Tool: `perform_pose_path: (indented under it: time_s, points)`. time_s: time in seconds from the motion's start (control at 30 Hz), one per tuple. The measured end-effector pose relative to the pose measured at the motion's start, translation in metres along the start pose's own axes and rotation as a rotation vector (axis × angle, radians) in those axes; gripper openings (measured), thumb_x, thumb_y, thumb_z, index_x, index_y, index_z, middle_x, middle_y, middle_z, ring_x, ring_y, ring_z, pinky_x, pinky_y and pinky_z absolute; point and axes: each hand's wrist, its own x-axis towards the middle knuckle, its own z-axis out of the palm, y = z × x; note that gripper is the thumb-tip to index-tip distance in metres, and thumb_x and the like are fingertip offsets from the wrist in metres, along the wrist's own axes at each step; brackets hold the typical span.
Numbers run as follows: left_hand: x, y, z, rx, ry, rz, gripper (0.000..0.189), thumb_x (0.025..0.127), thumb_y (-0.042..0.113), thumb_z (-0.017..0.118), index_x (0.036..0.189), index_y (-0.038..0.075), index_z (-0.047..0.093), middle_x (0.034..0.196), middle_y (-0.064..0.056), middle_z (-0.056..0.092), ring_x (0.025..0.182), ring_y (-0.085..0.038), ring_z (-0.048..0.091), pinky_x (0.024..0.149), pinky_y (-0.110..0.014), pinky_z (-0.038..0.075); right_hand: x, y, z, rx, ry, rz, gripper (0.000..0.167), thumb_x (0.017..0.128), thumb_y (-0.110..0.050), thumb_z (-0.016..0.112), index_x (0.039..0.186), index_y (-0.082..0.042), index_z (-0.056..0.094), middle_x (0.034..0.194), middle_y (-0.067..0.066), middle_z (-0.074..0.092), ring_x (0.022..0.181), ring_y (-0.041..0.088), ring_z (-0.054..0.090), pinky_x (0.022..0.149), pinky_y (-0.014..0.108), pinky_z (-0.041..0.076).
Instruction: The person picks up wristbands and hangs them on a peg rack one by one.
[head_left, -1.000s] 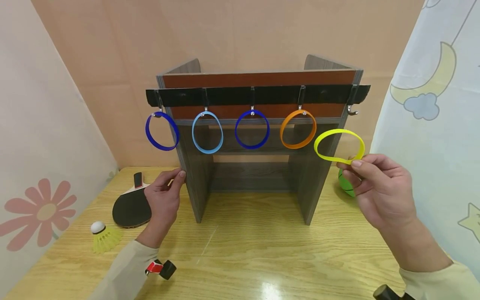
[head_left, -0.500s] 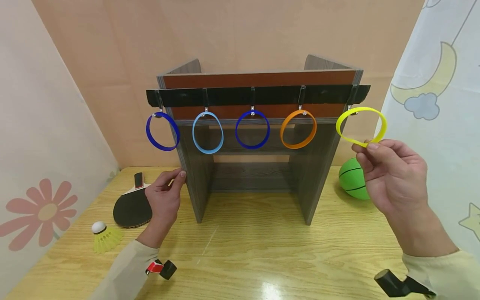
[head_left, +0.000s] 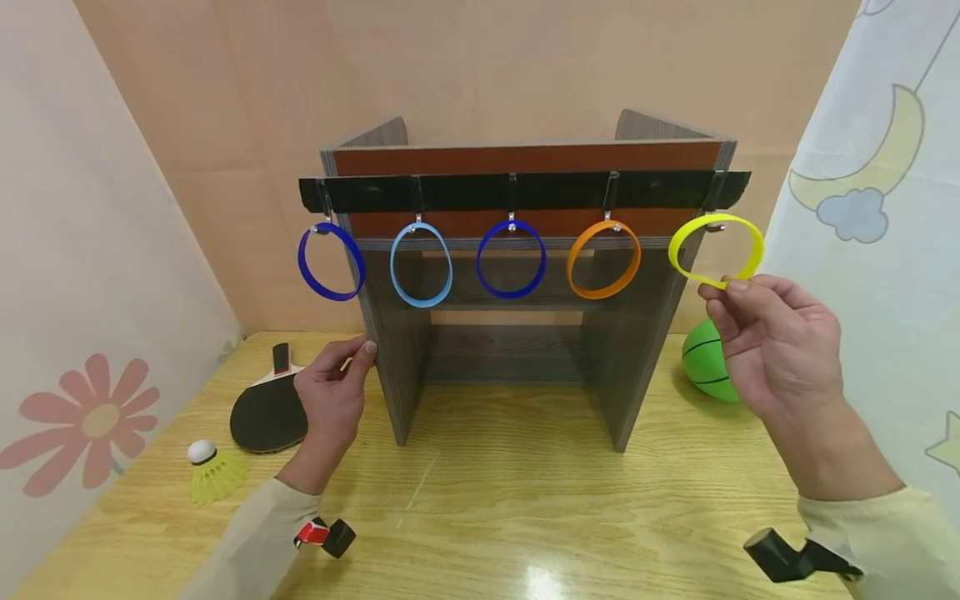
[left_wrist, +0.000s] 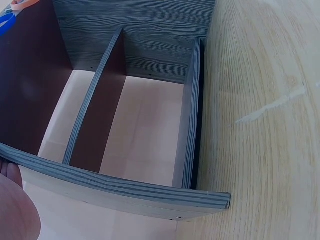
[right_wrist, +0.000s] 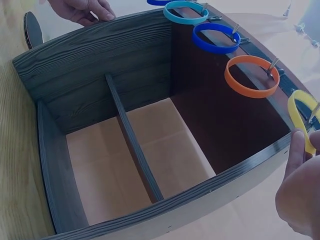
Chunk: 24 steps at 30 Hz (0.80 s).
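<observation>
My right hand (head_left: pixel 783 346) pinches the bottom of a yellow silicone wristband (head_left: pixel 756 242) between thumb and fingers. The band's upper part is at the rightmost hook (head_left: pixel 716 227), whose tip shows inside the loop; in the right wrist view the yellow wristband (right_wrist: pixel 296 112) surrounds the metal hook. On the other hooks hang a dark blue wristband (head_left: pixel 306 271), a light blue one (head_left: pixel 394 271), another dark blue one (head_left: pixel 481 271) and an orange one (head_left: pixel 572 271). My left hand (head_left: pixel 332 392) holds the front edge of the grey wooden shelf's left panel (head_left: pixel 390 367), fingers partly hidden.
A black hook strip (head_left: pixel 465 192) runs across the shelf's brown front board (head_left: pixel 525 157). On the wooden table (head_left: pixel 525 500), a table tennis paddle (head_left: pixel 266 417) and a yellow shuttlecock (head_left: pixel 217 477) lie at left. A green ball (head_left: pixel 705 362) sits behind my right hand.
My right hand has moved up and right with the yellow wristband, from below the rightmost hook to the hook itself, then slightly left. The left hand stays at the panel.
</observation>
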Motion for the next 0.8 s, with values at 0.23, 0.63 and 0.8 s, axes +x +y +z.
perform_pose_path:
  time_s: [0.23, 0.63, 0.8]
  points:
    - [0.001, -0.001, -0.001, 0.007, 0.003, 0.001, 0.017, 0.085, -0.006, 0.067, 0.094, -0.020, 0.064, 0.082, -0.013, 0.066, 0.075, -0.014, 0.065, 0.075, -0.025, 0.055, 0.003, 0.001, 0.000, -0.008, 0.000, 0.013, 0.015, 0.089, 0.022, 0.045, 0.085, 0.018, 0.059, 0.083, 0.028, 0.065, 0.074, 0.038, 0.067, 0.070, 0.037, 0.057]
    - [-0.001, -0.001, -0.001, 0.008, -0.004, -0.012, 0.016, 0.085, -0.006, 0.066, 0.095, -0.019, 0.064, 0.082, -0.014, 0.066, 0.076, -0.015, 0.065, 0.075, -0.026, 0.055, -0.001, 0.008, -0.007, -0.072, -0.004, 0.020, 0.014, 0.089, 0.021, 0.048, 0.090, 0.016, 0.061, 0.086, 0.026, 0.066, 0.075, 0.036, 0.068, 0.071, 0.035, 0.056]
    - [-0.001, -0.001, 0.000, 0.012, 0.001, -0.017, 0.016, 0.085, -0.007, 0.066, 0.094, -0.020, 0.064, 0.082, -0.016, 0.065, 0.075, -0.016, 0.065, 0.074, -0.027, 0.056, -0.006, 0.011, -0.014, -0.102, 0.000, 0.036, 0.013, 0.089, 0.019, 0.049, 0.093, 0.015, 0.061, 0.089, 0.025, 0.066, 0.078, 0.036, 0.068, 0.075, 0.036, 0.056]
